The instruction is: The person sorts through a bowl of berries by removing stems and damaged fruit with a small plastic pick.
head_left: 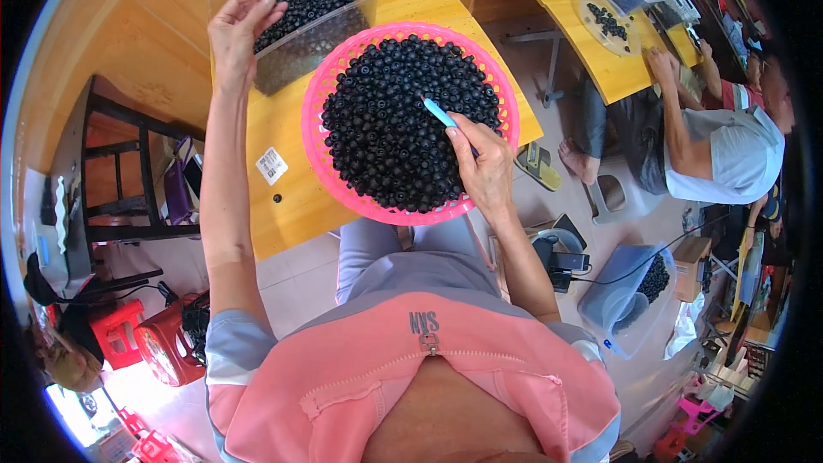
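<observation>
Black beads [386, 150], small and round, some with visible holes

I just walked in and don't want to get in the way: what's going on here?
A person's right hand grips a slim, light-blue, pen-shaped tool over small, round black beads heaped in a round, pink, perforated plastic basket. Their left hand is at a clear, rectangular plastic bin of similar beads; whether its fingers hold anything is unclear. To the right, a co-worker in a pale top sits at another yellow table.
</observation>
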Demonstrator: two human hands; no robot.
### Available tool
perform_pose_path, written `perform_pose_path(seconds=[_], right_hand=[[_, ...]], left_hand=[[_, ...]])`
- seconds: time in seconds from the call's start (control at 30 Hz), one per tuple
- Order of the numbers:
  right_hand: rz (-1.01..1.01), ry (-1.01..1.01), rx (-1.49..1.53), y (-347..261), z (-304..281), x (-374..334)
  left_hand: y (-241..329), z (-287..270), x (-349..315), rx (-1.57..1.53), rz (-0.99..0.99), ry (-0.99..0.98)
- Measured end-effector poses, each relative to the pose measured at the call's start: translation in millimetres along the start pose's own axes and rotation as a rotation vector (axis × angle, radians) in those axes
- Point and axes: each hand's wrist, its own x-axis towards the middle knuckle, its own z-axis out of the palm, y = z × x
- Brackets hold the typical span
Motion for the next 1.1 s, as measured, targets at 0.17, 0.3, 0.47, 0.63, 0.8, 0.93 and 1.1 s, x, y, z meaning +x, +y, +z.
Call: perform_pose_path(seconds=[0.17,0.3,0.47,0.63,0.8,0.93,1.1], right_hand=[[0.023,-0.005,0.001,-2,-1,-1],[0.018,0.002,0.009,-1,0,-1],[0.025,0.001,0.009,-1,-1,0],[0.025,0.001,0.008,0,-2,0],[0.017,0.002,0.032,-2,0,0],[0.060,0.004,0.056,0,-2,-1],[0.022,0.035,0.108,1,-4,-2]], left_hand=[[-9,-35,47,0.150,0.050,0.071],[-17,-55,65,0.239,0.035,0.069],[-18,-53,65,0.330,-0.001,0.048],[-20,-52,65,0.415,-0.013,0.058],[-19,-54,65,0.432,-0.017,0.070],[-2,-1,24,0.296,0.014,-0.114],[-8,65,-70,-0.051,-0.204,-0.355]])
